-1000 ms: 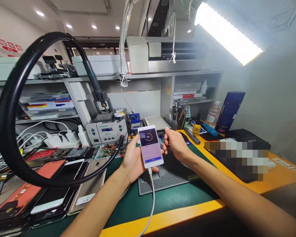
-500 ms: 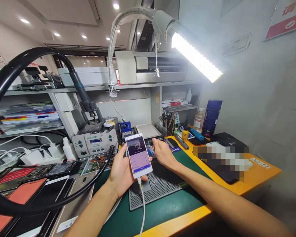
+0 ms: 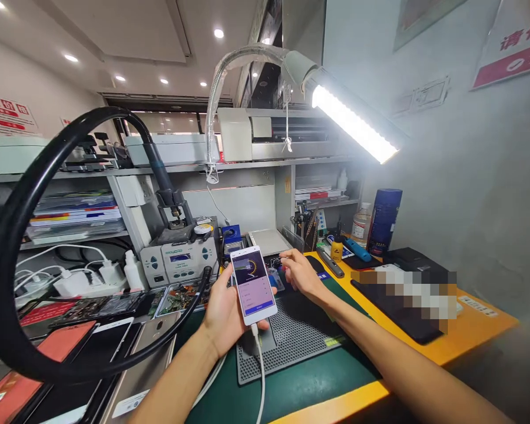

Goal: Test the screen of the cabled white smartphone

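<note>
My left hand [image 3: 223, 312] is wrapped round a white smartphone [image 3: 255, 288], held upright and tilted back with its lit screen facing me. A round dial shows at the top of the screen and a list below it. From the phone's lower edge a white charging cable [image 3: 261, 377] runs down over the bench front. My right hand [image 3: 304, 275] hovers just right of the phone, apart from it, fingers loosely bent and partly spread, with nothing visible in them. Under both hands lies a grey perforated mat [image 3: 291, 341] on a green mat [image 3: 309, 386].
Several phones [image 3: 110, 353] and circuit boards lie at left, below a thick black hose [image 3: 22, 194] that loops from the rework station [image 3: 181, 259]. A lit lamp [image 3: 353, 123] hangs overhead. Bottles, a blue can [image 3: 385, 221] and dark devices [image 3: 395, 306] stand or lie at right.
My right hand has loosened from a closed shape, its fingers now stretched further apart. The view has shifted, so the scene sits slightly lower and further right. My left hand still holds the phone.
</note>
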Available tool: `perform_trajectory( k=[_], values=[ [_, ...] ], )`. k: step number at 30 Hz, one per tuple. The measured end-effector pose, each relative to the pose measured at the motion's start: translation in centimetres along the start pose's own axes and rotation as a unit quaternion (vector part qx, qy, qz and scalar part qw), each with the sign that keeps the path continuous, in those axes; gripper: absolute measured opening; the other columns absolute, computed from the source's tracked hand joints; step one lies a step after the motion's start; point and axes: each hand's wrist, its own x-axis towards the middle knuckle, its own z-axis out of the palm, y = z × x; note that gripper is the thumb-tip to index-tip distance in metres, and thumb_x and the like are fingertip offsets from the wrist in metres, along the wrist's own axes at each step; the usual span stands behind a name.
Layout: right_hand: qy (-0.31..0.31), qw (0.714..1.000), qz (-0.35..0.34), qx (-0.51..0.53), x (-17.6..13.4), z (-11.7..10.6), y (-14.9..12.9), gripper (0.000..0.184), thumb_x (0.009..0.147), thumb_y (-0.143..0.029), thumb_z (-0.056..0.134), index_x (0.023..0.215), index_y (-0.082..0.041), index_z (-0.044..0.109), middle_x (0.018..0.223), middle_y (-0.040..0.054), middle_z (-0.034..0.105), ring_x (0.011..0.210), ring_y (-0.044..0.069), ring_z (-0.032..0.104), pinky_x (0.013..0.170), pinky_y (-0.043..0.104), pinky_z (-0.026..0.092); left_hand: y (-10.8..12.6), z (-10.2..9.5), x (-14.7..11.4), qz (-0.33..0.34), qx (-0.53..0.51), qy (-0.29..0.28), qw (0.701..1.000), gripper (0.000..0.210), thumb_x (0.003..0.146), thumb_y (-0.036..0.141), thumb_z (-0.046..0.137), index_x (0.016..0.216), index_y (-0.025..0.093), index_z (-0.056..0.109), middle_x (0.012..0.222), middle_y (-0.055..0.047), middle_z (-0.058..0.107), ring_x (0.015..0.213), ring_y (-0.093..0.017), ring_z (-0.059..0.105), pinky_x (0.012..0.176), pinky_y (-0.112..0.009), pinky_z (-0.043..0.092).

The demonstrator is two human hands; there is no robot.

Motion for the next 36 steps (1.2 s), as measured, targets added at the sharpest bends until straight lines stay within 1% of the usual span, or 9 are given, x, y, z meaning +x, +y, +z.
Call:
perform_trajectory(
  k=[3,6,11,16,23,28,32,34,36],
  values=[
    [-0.051,0.995,0.038,0.076,-0.4,0.6,-0.4,0.03,0.084,-0.044,0.051,0.099,-0.019,0.057,0.077,0.0005,0.059,0.056,0.014,0.054,0.046,0.025,0.041,0.0,0.0,0.0,-0.006,-0.011,-0.007,1.0,0.068,0.096,0.062,0.036,0.126,0.007,0.061,0.099,-0.022,0.069,0.08,-0.032,0.069,0.05,-0.039,0.057],
    [-0.104,0.983,0.07,0.137,-1.0,1.0,-0.9,0.037,0.085,-0.046,0.05,0.106,-0.017,0.06,0.082,0.0043,0.064,0.063,0.017,0.061,0.056,0.029,0.049,0.1,0.1,0.1,-0.008,-0.015,-0.012,1.0,0.072,0.095,0.064,0.034,0.127,0.005,0.061,0.101,-0.024,0.069,0.079,-0.033,0.069,0.05,-0.041,0.057],
    [-0.179,0.941,0.134,0.253,-1.8,1.3,-1.9,0.036,0.088,-0.044,0.051,0.106,-0.016,0.065,0.092,0.0075,0.069,0.073,0.018,0.064,0.067,0.031,0.051,0.1,0.2,0.1,-0.014,-0.016,-0.02,1.0,0.076,0.095,0.065,0.032,0.131,0.004,0.059,0.106,-0.026,0.069,0.079,-0.033,0.069,0.05,-0.044,0.058],
    [-0.164,0.963,0.11,0.181,-1.9,1.7,-1.7,0.031,0.088,-0.041,0.048,0.089,-0.016,0.065,0.081,0.007,0.068,0.069,0.017,0.064,0.065,0.029,0.052,0.0,-0.2,0.3,-0.007,-0.012,-0.019,1.0,0.074,0.095,0.064,0.034,0.131,0.005,0.06,0.111,-0.025,0.068,0.087,-0.035,0.069,0.052,-0.043,0.058],
    [-0.073,0.996,0.046,0.009,-1.0,1.5,-0.8,0.023,0.082,-0.036,0.059,0.072,-0.016,0.064,0.062,0.0025,0.063,0.052,0.014,0.057,0.048,0.024,0.044,-0.1,-0.3,0.3,0.001,0.012,-0.019,1.0,0.07,0.096,0.061,0.036,0.126,0.004,0.062,0.11,-0.025,0.068,0.076,-0.031,0.068,0.05,-0.042,0.057],
    [0.042,0.991,-0.019,-0.127,-0.4,0.0,-1.2,0.029,0.078,-0.039,0.064,0.058,-0.019,0.059,0.058,0.0004,0.061,0.057,0.015,0.056,0.058,0.026,0.041,0.0,-0.1,0.2,0.003,0.021,0.005,1.0,0.066,0.096,0.06,0.038,0.124,0.005,0.061,0.106,-0.024,0.068,0.075,-0.031,0.067,0.05,-0.044,0.057],
    [0.197,0.957,-0.004,-0.211,0.9,-5.2,-2.7,0.031,0.082,-0.047,0.059,0.072,-0.018,0.066,0.076,0.0062,0.069,0.073,0.021,0.062,0.068,0.03,0.043,0.1,0.1,0.0,0.001,0.018,0.011,1.0,0.065,0.096,0.061,0.039,0.122,0.005,0.06,0.105,-0.023,0.068,0.077,-0.032,0.068,0.051,-0.045,0.057],
    [0.281,0.927,0.02,-0.246,1.9,-8.9,-3.3,0.039,0.086,-0.044,0.053,0.105,-0.013,0.067,0.097,0.013,0.071,0.087,0.026,0.064,0.075,0.033,0.044,0.2,0.2,-0.1,-0.001,0.015,0.012,1.0,0.064,0.095,0.061,0.039,0.123,0.007,0.06,0.102,-0.022,0.068,0.077,-0.032,0.068,0.051,-0.045,0.057],
    [0.33,0.9,0.051,-0.28,2.8,-12.2,-3.4,0.052,0.086,-0.037,0.052,0.129,-0.008,0.056,0.118,0.0212,0.066,0.104,0.031,0.062,0.081,0.036,0.044,0.2,0.3,-0.2,0.0,0.015,0.013,1.0,0.063,0.096,0.061,0.039,0.123,0.009,0.061,0.098,-0.02,0.069,0.076,-0.031,0.069,0.052,-0.043,0.058]
  ],
)
